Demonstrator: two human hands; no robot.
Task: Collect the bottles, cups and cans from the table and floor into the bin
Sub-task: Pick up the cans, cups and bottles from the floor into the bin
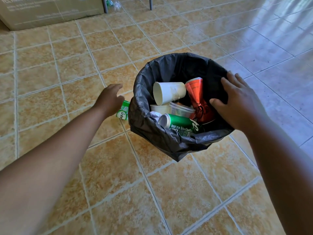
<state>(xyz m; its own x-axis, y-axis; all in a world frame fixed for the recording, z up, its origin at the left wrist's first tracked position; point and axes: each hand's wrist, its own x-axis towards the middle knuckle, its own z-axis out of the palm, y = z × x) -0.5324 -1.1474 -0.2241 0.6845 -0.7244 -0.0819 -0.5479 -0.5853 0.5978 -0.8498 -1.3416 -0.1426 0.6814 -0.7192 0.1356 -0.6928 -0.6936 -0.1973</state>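
A bin lined with a black bag [169, 139] stands on the tiled floor. Inside lie a white paper cup [169, 93], a red can [196, 94], a green can [179, 123], a clear plastic cup [181, 111] and another white cup [160, 108]. A green-labelled bottle [123, 111] lies on the floor against the bin's left side. My left hand [110, 100] reaches over that bottle, fingers apart, partly covering it. My right hand [237, 100] hovers over the bin's right rim, fingers spread, holding nothing.
A large cardboard box [50, 12] sits at the far left. Two metal furniture legs [150, 4] stand at the back, with clear plastic bottles [113, 3] beside them.
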